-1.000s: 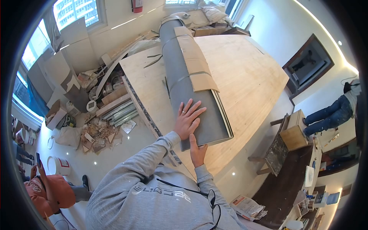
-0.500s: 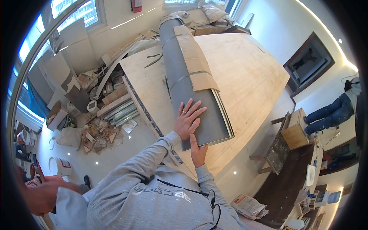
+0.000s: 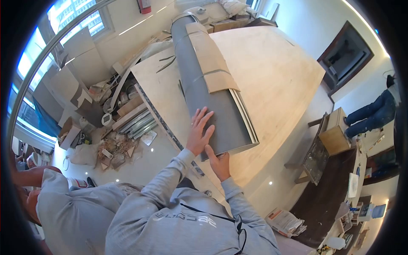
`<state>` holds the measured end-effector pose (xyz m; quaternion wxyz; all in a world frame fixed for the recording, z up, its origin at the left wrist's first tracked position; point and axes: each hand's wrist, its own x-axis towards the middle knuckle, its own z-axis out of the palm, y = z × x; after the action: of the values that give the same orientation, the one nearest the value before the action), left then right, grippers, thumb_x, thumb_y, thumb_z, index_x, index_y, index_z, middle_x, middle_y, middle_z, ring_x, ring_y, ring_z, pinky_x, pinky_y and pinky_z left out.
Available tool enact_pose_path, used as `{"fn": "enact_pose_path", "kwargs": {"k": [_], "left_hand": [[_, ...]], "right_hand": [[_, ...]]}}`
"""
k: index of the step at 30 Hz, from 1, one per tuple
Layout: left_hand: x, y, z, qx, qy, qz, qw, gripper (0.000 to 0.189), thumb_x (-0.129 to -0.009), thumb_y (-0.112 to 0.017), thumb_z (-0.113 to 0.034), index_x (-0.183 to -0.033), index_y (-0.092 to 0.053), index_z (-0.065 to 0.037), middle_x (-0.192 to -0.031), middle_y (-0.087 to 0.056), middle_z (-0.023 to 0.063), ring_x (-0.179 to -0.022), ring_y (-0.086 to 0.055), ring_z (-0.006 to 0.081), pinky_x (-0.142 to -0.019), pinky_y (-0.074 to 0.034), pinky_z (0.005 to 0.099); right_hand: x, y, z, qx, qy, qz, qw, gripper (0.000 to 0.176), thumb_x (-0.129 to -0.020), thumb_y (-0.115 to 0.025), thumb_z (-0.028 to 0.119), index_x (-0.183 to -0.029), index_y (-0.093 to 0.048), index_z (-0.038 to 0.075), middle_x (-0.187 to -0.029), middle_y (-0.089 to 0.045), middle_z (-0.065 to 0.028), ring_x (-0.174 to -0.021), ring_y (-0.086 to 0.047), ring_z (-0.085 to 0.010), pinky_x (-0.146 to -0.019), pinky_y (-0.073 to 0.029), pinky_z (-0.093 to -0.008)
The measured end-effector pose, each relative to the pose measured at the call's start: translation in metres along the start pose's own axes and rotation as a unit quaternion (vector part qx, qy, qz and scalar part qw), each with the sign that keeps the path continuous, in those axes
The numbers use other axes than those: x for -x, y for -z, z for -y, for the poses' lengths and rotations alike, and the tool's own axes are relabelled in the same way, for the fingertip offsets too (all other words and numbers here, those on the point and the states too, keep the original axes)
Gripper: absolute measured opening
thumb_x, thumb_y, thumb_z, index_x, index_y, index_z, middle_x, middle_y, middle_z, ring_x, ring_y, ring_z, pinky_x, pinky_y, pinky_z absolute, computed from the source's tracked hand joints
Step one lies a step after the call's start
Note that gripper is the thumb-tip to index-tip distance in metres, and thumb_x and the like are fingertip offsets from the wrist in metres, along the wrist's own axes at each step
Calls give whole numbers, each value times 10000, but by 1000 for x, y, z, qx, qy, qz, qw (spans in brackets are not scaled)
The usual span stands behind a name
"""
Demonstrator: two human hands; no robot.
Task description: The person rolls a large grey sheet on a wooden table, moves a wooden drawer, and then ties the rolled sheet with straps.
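A large grey sheet roll [image 3: 212, 123] lies lengthways on a pale wooden board [image 3: 267, 76]. Cardboard [image 3: 210, 57] runs along its upper side, and dark straps go round it. My left hand [image 3: 201, 134] rests on the left flank of its near end, palm down with fingers spread. Just below, my right hand [image 3: 219, 165] holds the near rim; its thumb shows against the edge while the other fingers are mostly hidden. White layered edges are visible along the roll's right side.
A person in a grey shirt [image 3: 80, 212] is close on my left. Another person in jeans [image 3: 369, 111] stands at the right by a wooden box [image 3: 338, 131]. Scrap and metal profiles [image 3: 138, 123] litter the floor left of the board. A paper sack [image 3: 284, 222] lies lower right.
My left hand has shifted left and down the roll's side, while my right hand stays at the near rim. The person on my left has come closer. The view has shifted slightly.
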<state>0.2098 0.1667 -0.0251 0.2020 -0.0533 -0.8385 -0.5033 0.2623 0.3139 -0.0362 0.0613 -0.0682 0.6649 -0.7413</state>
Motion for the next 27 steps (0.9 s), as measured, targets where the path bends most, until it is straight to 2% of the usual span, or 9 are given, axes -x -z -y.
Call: {"fn": "enact_pose_path", "kwargs": {"k": [3, 4, 7, 9, 11, 14, 17, 20, 27], "left_hand": [[41, 1, -18, 54, 96, -37, 993, 669, -1003, -686, -285, -1609, -455, -122, -1721, -295, 233, -1610, -239, 419, -1294, -234, 524], [56, 2, -27, 59, 138, -27, 988, 827, -950, -761, -360, -1637, -387, -88, -1731, -207, 291, -1599, -257, 441, -1278, -266, 524], [80, 6, -36, -19, 17, 55, 998, 976, -882, -836, -399, -1657, -335, -81, -1740, -165, 293, -1591, -267, 459, -1260, -301, 535], [82, -4, -38, -32, 59, 46, 997, 1079, -818, -893, -331, -1672, -291, -65, -1738, -161, 298, -1599, -236, 468, -1256, -306, 537], [90, -22, -35, -12, 124, -12, 992, 1054, -827, -877, -231, -1673, -279, -37, -1736, -173, 292, -1614, -203, 454, -1280, -266, 507], [87, -41, -26, -84, 95, -62, 990, 1026, -836, -837, -132, -1682, -261, -64, -1679, -297, 327, -1527, -381, 483, -1186, -424, 504], [92, -57, -18, -98, 119, -114, 981, 951, -854, -748, -18, -1679, -280, -74, -1585, -476, 303, -1412, -552, 438, -1106, -505, 447], [99, -71, -20, -114, 156, -163, 968, 874, -886, -675, 27, -1673, -312, -87, -1412, -653, 273, -1253, -689, 393, -995, -563, 420], [122, -91, 8, -161, 204, -223, 939, 598, -973, -663, -39, -1552, -514, -34, -1170, -766, 248, -1030, -770, 335, -894, -580, 416]], "right_hand": [[23, 28, -10, -10, -62, 78, 995, 451, -987, -788, 175, -1349, -624, -39, -1195, -736, -133, -1087, -719, -214, -912, -604, -348], [34, 43, -11, -32, -89, 106, 990, 457, -981, -792, 174, -1352, -616, -26, -1181, -733, -126, -1085, -724, -224, -904, -612, -351], [46, 104, -27, -91, -201, 118, 968, 485, -980, -777, 164, -1386, -558, 15, -1293, -679, -146, -1096, -725, -235, -857, -624, -357], [57, 144, -56, -75, -268, 53, 959, 541, -952, -817, 192, -1391, -552, 18, -1304, -657, -138, -1093, -718, -224, -840, -623, -349], [50, 165, -54, 73, -246, -80, 963, 609, -912, -852, 208, -1401, -547, 11, -1289, -658, -153, -1051, -729, -247, -829, -621, -365], [22, 183, -39, 359, -48, -189, 913, 655, -857, -899, 241, -1374, -578, 0, -1204, -701, -158, -958, -744, -286, -792, -619, -389], [-19, 197, -25, 398, 147, -180, 887, 703, -816, -930, 352, -1330, -617, -13, -1151, -729, -179, -908, -747, -305, -767, -607, -407], [-46, 213, -9, 342, 47, -40, 937, 687, -838, -897, 435, -1295, -645, -11, -1120, -751, -202, -888, -755, -325, -764, -601, -418], [-82, 246, -41, 338, -13, 59, 939, 649, -928, -740, 586, -1205, -686, 2, -910, -768, -213, -822, -757, -387, -746, -591, -479]]}}
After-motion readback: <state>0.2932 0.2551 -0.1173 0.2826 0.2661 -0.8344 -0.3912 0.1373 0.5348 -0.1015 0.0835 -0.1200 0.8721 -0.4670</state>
